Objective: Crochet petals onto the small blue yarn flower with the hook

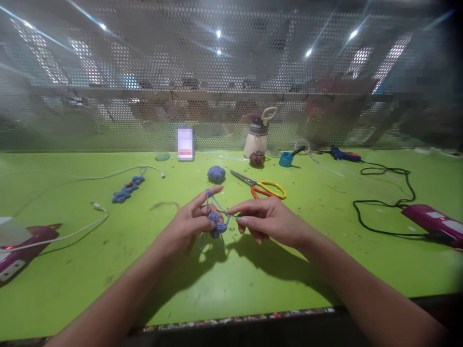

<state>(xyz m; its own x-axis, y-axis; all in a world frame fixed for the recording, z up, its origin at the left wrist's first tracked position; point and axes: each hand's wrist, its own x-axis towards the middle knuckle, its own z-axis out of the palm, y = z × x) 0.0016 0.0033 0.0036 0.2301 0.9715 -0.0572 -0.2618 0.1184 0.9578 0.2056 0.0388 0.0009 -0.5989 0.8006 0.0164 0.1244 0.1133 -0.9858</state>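
My left hand [190,219] pinches a small blue-purple crochet piece [217,226] between thumb and fingers. Yarn of the same colour loops over its raised index finger and runs down to the piece. My right hand [269,218] is closed on a thin crochet hook [222,212], whose tip meets the yarn beside the piece. Most of the hook's handle is hidden by the fingers. Just beyond my hands lie a ball of blue-purple yarn [216,174] and scissors [249,180] with yellow and orange handles.
A finished-looking crochet strip [127,189] lies left. At the back stand a phone [185,144], a bottle [256,137], a dark multicoloured yarn ball [257,159] and a blue pot [285,159]. A glue gun [345,154] and power strips [432,219] with cables lie at the sides.
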